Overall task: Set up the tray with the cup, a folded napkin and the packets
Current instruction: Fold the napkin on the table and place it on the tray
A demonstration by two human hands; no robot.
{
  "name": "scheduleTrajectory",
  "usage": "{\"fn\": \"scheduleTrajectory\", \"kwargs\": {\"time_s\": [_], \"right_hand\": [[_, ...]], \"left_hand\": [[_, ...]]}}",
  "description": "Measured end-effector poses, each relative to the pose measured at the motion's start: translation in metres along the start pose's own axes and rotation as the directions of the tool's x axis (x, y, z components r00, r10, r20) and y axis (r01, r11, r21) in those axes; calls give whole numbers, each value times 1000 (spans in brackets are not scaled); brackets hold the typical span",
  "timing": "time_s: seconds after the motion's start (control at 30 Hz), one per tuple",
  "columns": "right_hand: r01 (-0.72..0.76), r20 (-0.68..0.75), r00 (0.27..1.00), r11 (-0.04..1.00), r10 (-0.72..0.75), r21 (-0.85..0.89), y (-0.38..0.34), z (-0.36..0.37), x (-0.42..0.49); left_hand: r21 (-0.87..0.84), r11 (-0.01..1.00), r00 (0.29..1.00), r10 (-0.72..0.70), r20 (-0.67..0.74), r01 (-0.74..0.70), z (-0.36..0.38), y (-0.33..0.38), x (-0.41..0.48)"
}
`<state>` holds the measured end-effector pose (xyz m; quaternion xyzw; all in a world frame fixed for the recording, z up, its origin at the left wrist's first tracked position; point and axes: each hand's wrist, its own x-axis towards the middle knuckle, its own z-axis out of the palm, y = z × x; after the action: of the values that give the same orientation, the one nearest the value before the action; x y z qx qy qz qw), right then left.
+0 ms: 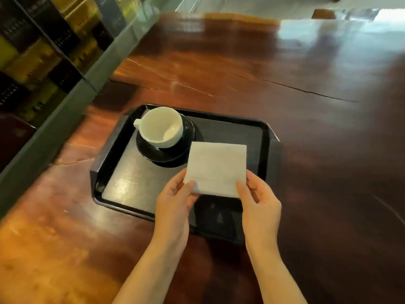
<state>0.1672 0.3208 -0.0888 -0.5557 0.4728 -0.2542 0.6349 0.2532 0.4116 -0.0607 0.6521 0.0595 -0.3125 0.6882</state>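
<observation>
A black rectangular tray (122, 170) lies on the dark wooden table. At its far left stands a white cup (161, 127) on a black saucer (153, 153), the handle pointing left. Over the tray's right half I hold a white square napkin (215, 167) by its two near corners. My left hand (175, 202) pinches the near left corner and my right hand (259, 200) pinches the near right corner. The napkin hangs just above the tray, and whether it touches the tray I cannot tell. No packets are in view.
The polished wooden table (285, 84) stretches far and right, with a long crack across it. A grey ledge (65, 106) runs along the left edge, with dark and yellow-green shelving (32, 51) behind it.
</observation>
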Motion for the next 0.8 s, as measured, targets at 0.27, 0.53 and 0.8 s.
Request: {"fn": "scheduleTrajectory", "kwargs": {"time_s": [0.27, 0.53, 0.8], "right_hand": [[-35, 86, 995, 967, 58, -253, 25, 59, -20], [-78, 161, 973, 888, 167, -453, 26, 85, -38], [-59, 183, 967, 848, 180, -527, 23, 88, -37]], "left_hand": [[337, 942, 992, 33, -119, 9, -69, 2, 34], [678, 733, 997, 79, -3, -56, -115, 19, 45], [767, 639, 998, 61, 25, -58, -124, 18, 48]]}}
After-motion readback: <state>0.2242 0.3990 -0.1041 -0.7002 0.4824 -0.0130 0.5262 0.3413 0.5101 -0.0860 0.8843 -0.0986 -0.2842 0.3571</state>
